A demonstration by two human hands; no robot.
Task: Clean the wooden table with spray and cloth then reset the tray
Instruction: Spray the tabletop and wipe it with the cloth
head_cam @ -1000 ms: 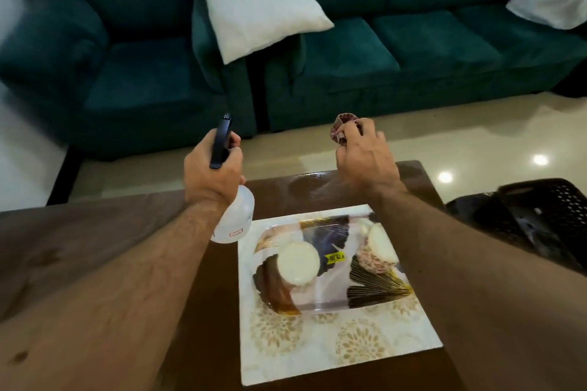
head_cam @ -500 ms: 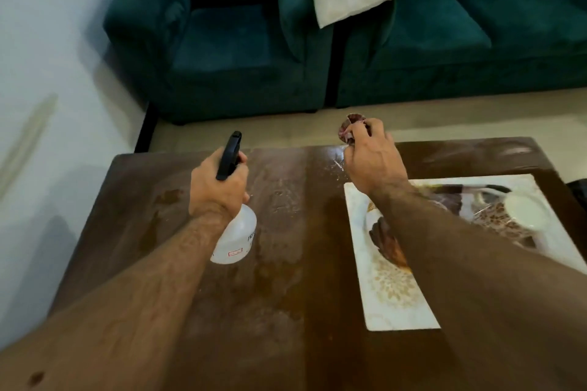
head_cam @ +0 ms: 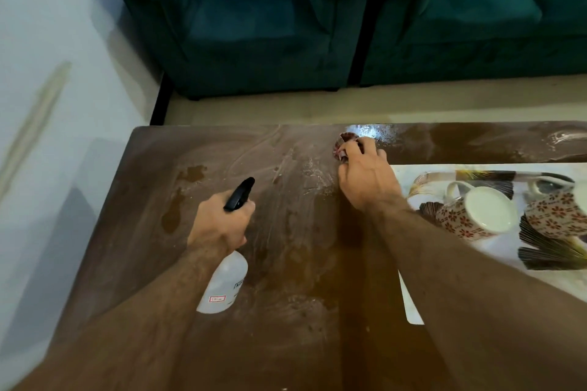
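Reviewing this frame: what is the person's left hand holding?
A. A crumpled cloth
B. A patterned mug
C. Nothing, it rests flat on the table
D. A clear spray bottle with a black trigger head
D. The left hand grips the spray bottle at its neck below the black trigger, while the right hand holds the cloth bunched against the table.

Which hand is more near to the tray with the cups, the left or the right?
The right hand. It is bunched on a cloth just beside the tray's left edge. The left hand grips the spray bottle further left, over the wooden table.
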